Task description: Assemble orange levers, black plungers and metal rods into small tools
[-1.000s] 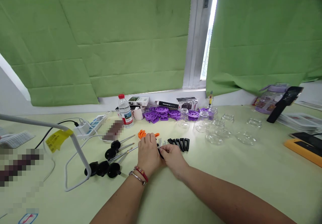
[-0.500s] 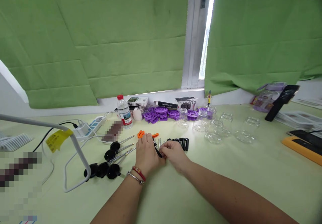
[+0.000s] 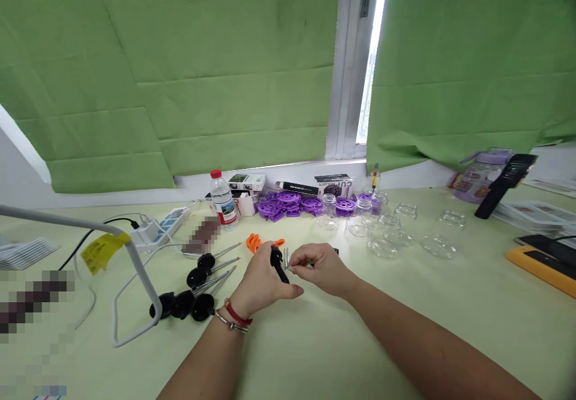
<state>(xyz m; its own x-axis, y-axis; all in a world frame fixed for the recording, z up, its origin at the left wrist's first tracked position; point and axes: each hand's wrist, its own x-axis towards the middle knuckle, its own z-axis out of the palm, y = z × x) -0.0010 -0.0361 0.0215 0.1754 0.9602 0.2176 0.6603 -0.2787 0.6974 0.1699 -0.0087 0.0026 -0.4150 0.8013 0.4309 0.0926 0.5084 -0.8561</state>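
Observation:
In the middle of the table my left hand is closed around a black plastic part, with the thumb stretched out toward my right hand. My right hand has thumb and forefinger pinched together at a thin metal pin. The two hands are close together but apart. Just behind my left hand are some orange plastic pieces. My right hand mostly hides several short black pieces, with one end showing. Left of my hands lie several black round-headed pieces with metal rods.
At the back stand a water bottle, small boxes and a heap of purple plastic parts. Several clear glass jars fill the right middle. A white metal frame rises at left, near a power strip. An orange-and-black object lies far right.
My left hand has turned and opened its thumb away, showing more of the black part. My right hand has shifted slightly right, covering the short black pieces.

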